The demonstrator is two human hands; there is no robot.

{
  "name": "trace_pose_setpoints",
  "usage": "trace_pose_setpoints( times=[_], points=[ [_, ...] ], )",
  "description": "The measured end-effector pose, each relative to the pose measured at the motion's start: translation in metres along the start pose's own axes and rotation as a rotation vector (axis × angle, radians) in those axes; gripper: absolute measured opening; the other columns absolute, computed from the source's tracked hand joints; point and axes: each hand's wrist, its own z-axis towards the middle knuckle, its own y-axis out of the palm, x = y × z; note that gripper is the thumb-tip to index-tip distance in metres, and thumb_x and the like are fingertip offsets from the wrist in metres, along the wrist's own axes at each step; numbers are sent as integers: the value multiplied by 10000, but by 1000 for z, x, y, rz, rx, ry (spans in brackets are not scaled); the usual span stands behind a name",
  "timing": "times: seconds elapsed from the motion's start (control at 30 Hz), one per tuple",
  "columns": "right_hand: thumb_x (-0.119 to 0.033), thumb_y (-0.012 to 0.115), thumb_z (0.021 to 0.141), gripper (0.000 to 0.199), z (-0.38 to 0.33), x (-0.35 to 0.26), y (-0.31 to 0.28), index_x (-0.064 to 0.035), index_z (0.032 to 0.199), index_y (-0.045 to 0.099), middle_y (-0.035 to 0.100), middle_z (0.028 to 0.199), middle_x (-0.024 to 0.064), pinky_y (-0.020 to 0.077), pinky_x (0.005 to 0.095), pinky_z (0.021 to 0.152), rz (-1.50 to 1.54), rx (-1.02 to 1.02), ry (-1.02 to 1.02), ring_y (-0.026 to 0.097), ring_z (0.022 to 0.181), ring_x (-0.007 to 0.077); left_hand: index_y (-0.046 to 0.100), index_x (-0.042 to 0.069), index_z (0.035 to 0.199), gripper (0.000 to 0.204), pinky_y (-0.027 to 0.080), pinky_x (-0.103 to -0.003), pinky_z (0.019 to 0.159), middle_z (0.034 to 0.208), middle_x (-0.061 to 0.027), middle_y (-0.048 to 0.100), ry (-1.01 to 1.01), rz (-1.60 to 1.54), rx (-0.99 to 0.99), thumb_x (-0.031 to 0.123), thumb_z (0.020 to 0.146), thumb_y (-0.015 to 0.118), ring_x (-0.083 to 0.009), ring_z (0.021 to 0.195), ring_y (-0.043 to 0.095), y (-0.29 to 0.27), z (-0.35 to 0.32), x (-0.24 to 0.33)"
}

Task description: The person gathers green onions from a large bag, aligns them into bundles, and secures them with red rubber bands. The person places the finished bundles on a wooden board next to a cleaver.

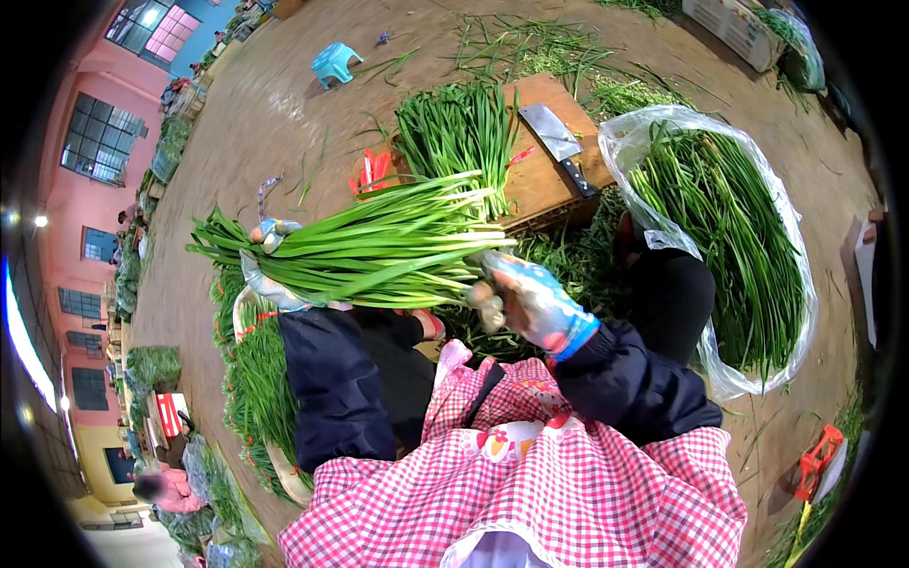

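Note:
A long bundle of garlic chives (379, 241) lies sideways before me, pale stem ends to the right and leaf tips to the left. My left hand (270, 284), in a patterned glove, is wrapped around its leafy part. My right hand (532, 298), in a blue and white glove with bare fingertips, is at the stem ends. Its fingers are curled and slightly blurred, and what they pinch cannot be made out. Beyond the bundle, more cut chives (454, 137) lie on a wooden board (544, 95), beside a cleaver (559, 142) with a black handle.
Right of my knee stands a clear plastic bag (805, 275) full of chives. Red strips (372, 173) lie by the board. At my left is a basket (284, 464) of tied bunches (260, 379). A blue stool (334, 64) stands farther off, and leaf scraps (540, 47) litter the floor.

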Motion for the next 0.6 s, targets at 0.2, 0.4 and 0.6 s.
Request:
trace_pose_setpoints(
  times=[0.2, 0.4, 0.6],
  points=[
    [-280, 516, 925, 301, 9, 17, 9, -10, 1050, 564, 590, 642, 68, 444, 261, 451, 10, -70, -35, 567, 504, 152, 595, 70, 930, 129, 398, -378, 994, 820, -5, 557, -165, -110, -137, 167, 845, 592, -202, 950, 546, 4, 7, 1],
    [-260, 583, 893, 276, -27, -19, -57, 11, 895, 634, 608, 621, 62, 466, 254, 502, -948, -355, 104, 583, 514, 143, 602, 64, 965, 171, 364, -376, 1021, 843, -13, 573, -144, -83, -107, 198, 859, 586, -210, 1004, 535, -10, 21, 15],
    [-292, 622, 793, 320, -52, -64, -90, -143, 1076, 616, 630, 724, 114, 476, 385, 536, -2435, -116, 294, 602, 590, 291, 590, 44, 937, 148, 366, -321, 1030, 801, -14, 573, -68, -134, -121, 156, 841, 597, -162, 907, 557, -12, 25, 24]
  ],
)
